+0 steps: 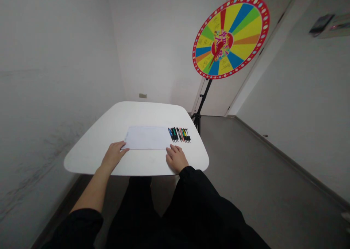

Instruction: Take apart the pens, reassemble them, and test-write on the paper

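A sheet of white paper lies flat on the white table, wider than it is deep. At its near left corner rests my left hand, thumb and fingers apart, touching the paper's edge. My right hand lies palm down by the near right corner, fingers stretched out, with nothing held. Just beyond that hand, several pens stand side by side in a row to the right of the paper, lying on the tabletop. Their barrels are blue, green, black, pink, yellow and white.
A colourful prize wheel on a black tripod stand rises behind the table's right side, before a closed door. A wall runs close along the left. Grey floor extends to the right. My legs are under the table's near edge.
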Demonstrator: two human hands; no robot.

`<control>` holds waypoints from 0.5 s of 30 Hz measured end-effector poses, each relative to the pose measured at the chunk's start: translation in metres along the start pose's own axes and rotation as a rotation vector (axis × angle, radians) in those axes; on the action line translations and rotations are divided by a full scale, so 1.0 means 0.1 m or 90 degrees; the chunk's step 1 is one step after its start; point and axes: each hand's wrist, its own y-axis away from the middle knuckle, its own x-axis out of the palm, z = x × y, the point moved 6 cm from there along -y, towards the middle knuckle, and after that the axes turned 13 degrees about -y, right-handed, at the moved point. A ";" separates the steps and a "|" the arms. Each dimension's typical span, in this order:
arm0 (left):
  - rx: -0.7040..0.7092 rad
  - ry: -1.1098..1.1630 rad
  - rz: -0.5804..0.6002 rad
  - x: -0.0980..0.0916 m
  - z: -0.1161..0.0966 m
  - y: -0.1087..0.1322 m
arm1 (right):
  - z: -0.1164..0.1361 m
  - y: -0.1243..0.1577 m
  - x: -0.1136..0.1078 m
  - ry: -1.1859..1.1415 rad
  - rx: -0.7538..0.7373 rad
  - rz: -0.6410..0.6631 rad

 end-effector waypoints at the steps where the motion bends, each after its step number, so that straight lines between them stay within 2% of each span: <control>1: 0.000 -0.003 0.003 0.00 0.00 0.00 | 0.00 0.00 0.00 -0.003 0.002 0.001; 8: 0.001 0.002 -0.003 -0.02 -0.02 0.02 | -0.18 0.02 0.01 -0.065 -0.021 0.020; 10: -0.004 0.008 -0.003 -0.02 -0.03 0.03 | -0.31 0.00 -0.12 -0.111 -0.020 -0.004; 12: -0.008 0.016 -0.002 -0.02 -0.04 0.04 | -0.46 -0.05 -0.35 -0.163 -0.012 -0.058; 15: -0.013 0.017 -0.004 -0.02 -0.05 0.04 | -0.76 -0.23 -0.70 -0.198 0.056 -0.123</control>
